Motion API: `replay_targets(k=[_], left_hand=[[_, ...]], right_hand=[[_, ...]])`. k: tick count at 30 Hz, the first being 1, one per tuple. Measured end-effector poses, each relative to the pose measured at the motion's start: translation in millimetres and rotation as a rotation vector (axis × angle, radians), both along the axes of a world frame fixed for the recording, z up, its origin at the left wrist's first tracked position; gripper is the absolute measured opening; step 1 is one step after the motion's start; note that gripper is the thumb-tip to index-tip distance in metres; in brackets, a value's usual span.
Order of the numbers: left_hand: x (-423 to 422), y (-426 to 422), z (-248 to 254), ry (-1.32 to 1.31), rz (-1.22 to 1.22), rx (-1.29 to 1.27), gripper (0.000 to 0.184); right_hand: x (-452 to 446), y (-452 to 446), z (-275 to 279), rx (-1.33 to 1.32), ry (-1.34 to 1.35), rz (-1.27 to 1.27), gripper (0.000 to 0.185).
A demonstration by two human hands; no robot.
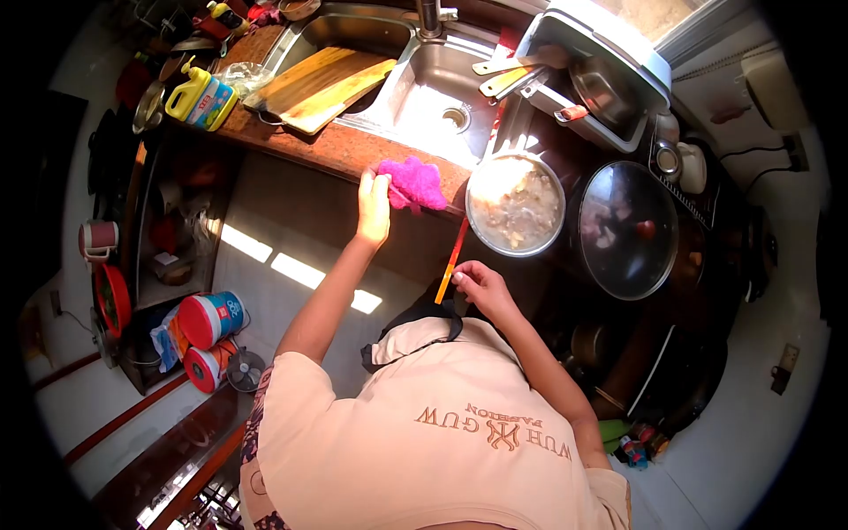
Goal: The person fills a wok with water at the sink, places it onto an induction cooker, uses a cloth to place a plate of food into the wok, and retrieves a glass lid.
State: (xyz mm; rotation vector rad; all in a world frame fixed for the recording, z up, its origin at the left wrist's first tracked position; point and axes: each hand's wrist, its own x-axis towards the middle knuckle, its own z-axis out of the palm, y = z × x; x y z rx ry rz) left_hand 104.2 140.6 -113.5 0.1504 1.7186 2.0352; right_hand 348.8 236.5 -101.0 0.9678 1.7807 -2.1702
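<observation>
My left hand (374,205) is closed on a bright pink cloth (413,184), which it holds at the front edge of the brown counter (336,157). Nearer my body, my right hand (480,284) pinches the lower end of a red and orange strip (453,256) that hangs down past the counter edge. Just above and right of that hand stands a round metal bowl (515,203) with pale pieces in liquid. A glass-lidded pan (627,230) is to the right of the bowl.
Wooden cutting boards (322,87) lie across the left sink basin; the right basin (442,97) is beside them. A yellow jug (201,99) stands at left. A grey bin (649,66) holds a pot and utensils. Buckets (210,320) stand at lower left.
</observation>
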Motion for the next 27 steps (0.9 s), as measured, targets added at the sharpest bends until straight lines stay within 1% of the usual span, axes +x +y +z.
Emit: replay_targets(k=[1,2,4,5,6,8,9,11,12,14,15,16,17,18,19,20,22,23,24,26,27], left_hand=[[3,-6,13,0.009,-0.02,0.091,0.013],[7,-12,27,0.03,-0.065,0.172,0.014],[24,-15,72,-0.125,-0.036,0.165,0.016],[30,-23,81,-0.154,-0.073,0.192,0.018],[37,-27,85,-0.155,-0.072,0.188,0.018],[50,-34,90,-0.276,-0.049,0.248,0.02],[53,-41,83,-0.339,-0.061,0.286,0.021],[61,-52,68,-0.51,-0.038,0.34,0.025],[66,-53,68,-0.612,-0.013,0.361,0.026],[79,-56,72,-0.881,-0.11,0.415,0.028],[87,-56,66,-0.907,-0.098,0.43,0.031],[95,-59,63,-0.923,-0.155,0.453,0.033],[101,-59,59,-0.986,-0.197,0.434,0.033],[107,-52,68,-1.049,-0.238,0.416,0.034],[112,-44,77,-1.044,-0.267,0.357,0.033],[115,-40,74,-1.05,-0.273,0.357,0.033],[120,-35,63,-0.984,-0.302,0.301,0.033],[120,-34,58,-1.011,-0.323,0.306,0.035],[123,-31,57,-1.015,-0.329,0.303,0.035],[131,-27,56,-0.911,-0.382,0.097,0.042],[133,-24,54,-0.943,-0.464,0.038,0.05]], right_hand=[[-9,0,-3,-0.112,-0.009,-0.006,0.028],[-19,0,-3,-0.113,-0.007,-0.005,0.028],[-38,-3,3,-0.308,-0.009,-0.1,0.03],[-46,-5,4,-0.454,-0.056,-0.192,0.037],[-53,-5,5,-0.656,-0.074,-0.248,0.042],[-56,-2,6,-0.902,-0.027,-0.231,0.04],[-53,-4,6,-0.904,-0.03,-0.232,0.04],[-45,-8,5,-0.911,0.135,-0.225,0.04],[-39,-8,2,-0.912,0.129,-0.228,0.04],[-26,-6,-6,-0.97,-0.006,-0.282,0.031],[-24,-7,-3,-1.068,-0.086,-0.416,0.028],[-17,-7,-10,-1.067,-0.087,-0.426,0.028],[-8,-6,-21,-1.201,-0.099,-0.419,0.029],[0,-7,-27,-1.334,-0.11,-0.41,0.03],[-2,-2,12,-1.31,-0.141,-0.442,0.029],[7,-1,12,-1.308,-0.141,-0.45,0.029],[29,2,7,-1.208,-0.1,-0.479,0.028],[39,6,4,-1.186,-0.135,-0.553,0.025],[49,10,5,-1.185,-0.134,-0.561,0.025],[69,19,10,-0.984,-0.026,-0.773,0.024],[77,25,12,-0.916,-0.004,-0.79,0.023]])
